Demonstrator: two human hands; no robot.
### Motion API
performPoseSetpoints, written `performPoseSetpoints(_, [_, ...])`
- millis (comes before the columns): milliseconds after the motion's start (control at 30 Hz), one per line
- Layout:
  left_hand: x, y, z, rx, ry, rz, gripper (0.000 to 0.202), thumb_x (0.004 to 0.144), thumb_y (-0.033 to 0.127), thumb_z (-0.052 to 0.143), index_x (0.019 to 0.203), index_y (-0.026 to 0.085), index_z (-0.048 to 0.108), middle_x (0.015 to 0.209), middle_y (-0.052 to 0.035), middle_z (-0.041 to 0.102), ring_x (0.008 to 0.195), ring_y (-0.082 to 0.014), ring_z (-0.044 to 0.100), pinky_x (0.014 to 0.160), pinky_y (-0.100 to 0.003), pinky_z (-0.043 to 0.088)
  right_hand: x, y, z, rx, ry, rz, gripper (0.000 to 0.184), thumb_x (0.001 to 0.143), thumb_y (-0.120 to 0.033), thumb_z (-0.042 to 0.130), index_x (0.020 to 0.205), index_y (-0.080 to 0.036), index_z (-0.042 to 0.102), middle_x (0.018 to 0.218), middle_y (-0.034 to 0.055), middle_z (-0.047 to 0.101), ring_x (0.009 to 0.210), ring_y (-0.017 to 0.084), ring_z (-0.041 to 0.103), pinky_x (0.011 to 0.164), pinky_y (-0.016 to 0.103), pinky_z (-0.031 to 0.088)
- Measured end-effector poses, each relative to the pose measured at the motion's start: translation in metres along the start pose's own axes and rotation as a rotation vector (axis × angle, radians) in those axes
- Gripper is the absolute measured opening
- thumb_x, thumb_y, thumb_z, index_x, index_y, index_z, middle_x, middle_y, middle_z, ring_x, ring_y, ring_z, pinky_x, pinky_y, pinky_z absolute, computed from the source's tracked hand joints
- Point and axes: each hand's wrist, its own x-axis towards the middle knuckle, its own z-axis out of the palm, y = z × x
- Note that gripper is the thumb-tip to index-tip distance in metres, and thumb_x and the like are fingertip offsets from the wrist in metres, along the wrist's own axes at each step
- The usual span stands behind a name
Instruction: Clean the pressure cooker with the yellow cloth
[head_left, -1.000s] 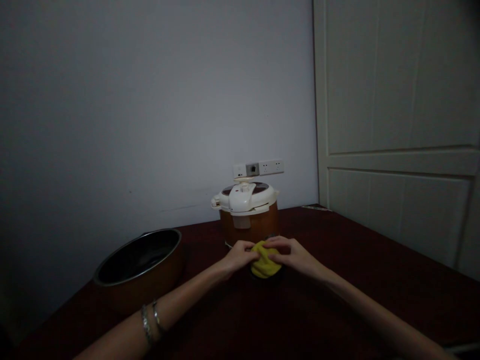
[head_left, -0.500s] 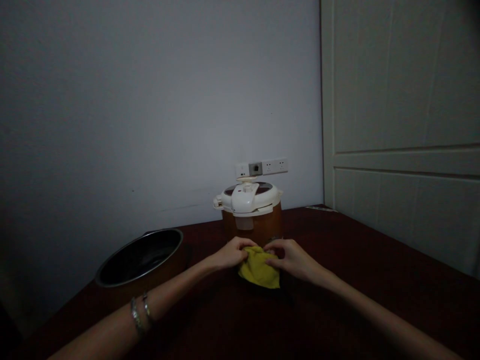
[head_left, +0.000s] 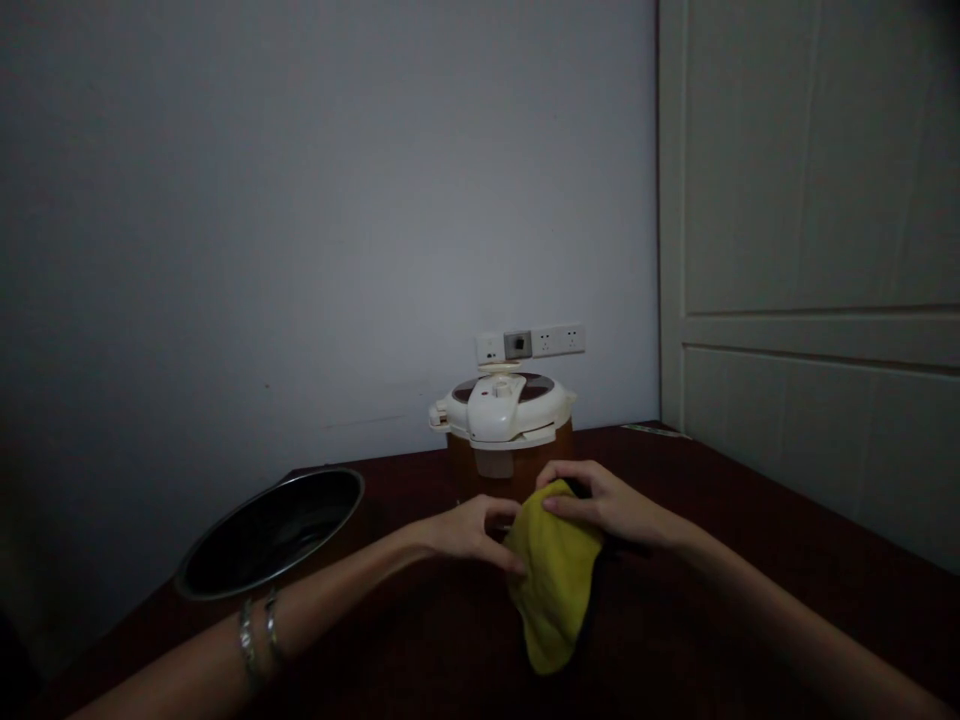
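A yellow cloth (head_left: 556, 575) with a dark edge hangs down in front of the electric pressure cooker (head_left: 517, 410). My right hand (head_left: 592, 500) pinches its upper part between thumb and fingers. At the cloth's left edge is my left hand (head_left: 476, 530), thumb and fingers apart with a gap between them. Its thumb tip meets the cloth, and the other fingertips are partly hidden. The cooker has a white lid and a brown-orange body, whose lower part is hidden by my hands.
To the left stands a wide round pot (head_left: 217, 585) without a lid, dark inside, close to my left forearm. The dark red tabletop (head_left: 757, 520) reaches back to a pale wall with power sockets (head_left: 559, 340). A light panelled door (head_left: 817, 250) is on the right.
The cloth was bunched between both hands; now it hangs longer and lower. My right hand has moved slightly up and right with it. My left hand's fingers have spread apart.
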Motion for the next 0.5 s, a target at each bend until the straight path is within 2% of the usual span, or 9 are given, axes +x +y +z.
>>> performPoseSetpoints(100, [-0.004,-0.002,0.006,-0.095,0.014,-0.143,0.046,0.057,0.039,0.080,0.095,0.016,0.070,0.092,-0.0029,0.068,0.085,-0.0199,0.062,0.083,-0.036,0.047,0.002,0.004,-0.012,0.039,0.082,-0.016,0.032,0.072,-0.044,0.066,0.089,-0.017,0.058,0.082,0.0014,0.058,0.075,0.015,0.054,0.065,0.025,0.043])
performPoseSetpoints(167, [-0.008,0.004,0.007,-0.114,0.044,-0.134,0.045,0.058,0.040,0.078,0.097,0.017,0.070,0.093,-0.0035,0.067,0.085,-0.0205,0.061,0.082,-0.036,0.047,0.004,0.013,-0.019,0.036,0.154,0.002,0.036,0.070,-0.044,0.068,0.093,-0.018,0.059,0.087,0.0023,0.059,0.080,0.016,0.056,0.068,0.027,0.045])
performPoseSetpoints(233, [-0.011,0.017,0.007,-0.019,0.074,-0.036,0.041,0.061,0.037,0.077,0.097,0.018,0.070,0.101,-0.0050,0.064,0.094,-0.0218,0.058,0.087,-0.038,0.045,0.009,0.024,-0.020,0.058,0.173,0.048,0.042,0.067,-0.044,0.070,0.098,-0.019,0.059,0.088,0.0025,0.060,0.082,0.018,0.057,0.071,0.030,0.046])
performPoseSetpoints(367, [-0.004,0.045,0.005,0.327,0.182,0.230,0.018,0.065,0.024,0.073,0.081,0.018,0.070,0.118,-0.0077,0.051,0.114,-0.0231,0.046,0.101,-0.038,0.034,0.020,0.047,0.000,0.236,0.049,0.053,0.046,0.062,-0.041,0.073,0.099,-0.018,0.060,0.094,0.0051,0.064,0.090,0.021,0.060,0.081,0.035,0.048])
performPoseSetpoints(433, [0.003,0.054,0.005,0.345,0.210,0.311,0.014,0.067,0.020,0.070,0.079,0.017,0.067,0.124,-0.0080,0.048,0.117,-0.0227,0.044,0.101,-0.037,0.034,0.024,0.054,0.014,0.297,0.004,0.042,0.043,0.060,-0.039,0.074,0.096,-0.018,0.062,0.097,0.0062,0.065,0.092,0.023,0.061,0.083,0.036,0.048])
performPoseSetpoints(500, [0.011,0.057,0.006,0.257,0.208,0.289,0.016,0.068,0.020,0.068,0.083,0.016,0.064,0.115,-0.0079,0.055,0.105,-0.0203,0.052,0.091,-0.034,0.042,0.026,0.058,0.022,0.268,0.019,0.064,0.036,0.061,-0.042,0.072,0.088,-0.020,0.064,0.088,0.0057,0.067,0.083,0.024,0.063,0.075,0.036,0.051])
